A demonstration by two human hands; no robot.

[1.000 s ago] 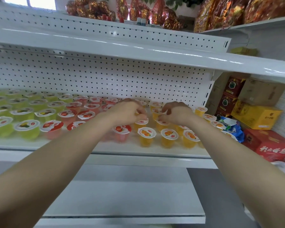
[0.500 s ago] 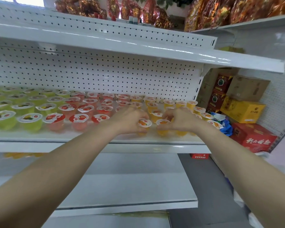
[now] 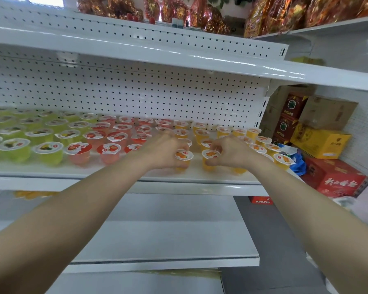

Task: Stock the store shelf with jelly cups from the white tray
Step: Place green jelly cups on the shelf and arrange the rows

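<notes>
- The left hand (image 3: 164, 152) had its grip curled round one orange jelly cup (image 3: 183, 155), fingers at the lid rim; the right hand (image 3: 234, 151) pinched a second orange cup (image 3: 210, 155) in much the same way; both cups were at the front of the shelf (image 3: 94, 180), just beside each other; whether their bases sat flat on it could not be told.
- Both cups were near the shelf's front lip; a release before the base was flat, or a forward nudge as the hand left, would likely tip one over the edge toward the lower shelf (image 3: 168, 236).
- The rows of orange cups (image 3: 255, 147) behind the right hand were packed close; a knuckle or wrist dragged through them could topple several at once.
- The red jelly cups (image 3: 108, 149) stood just beside the left wrist; a sideways sweep might knock them, or push an orange cup into the red block and spoil the colour order that ran on to the green jelly cups (image 3: 47, 148).
- The cup walls looked soft; too hard a squeeze at the rim might buckle one or lift its foil lid.
- The white tray was not in view; reaching for it without looking risked catching the front row with a forearm.
</notes>
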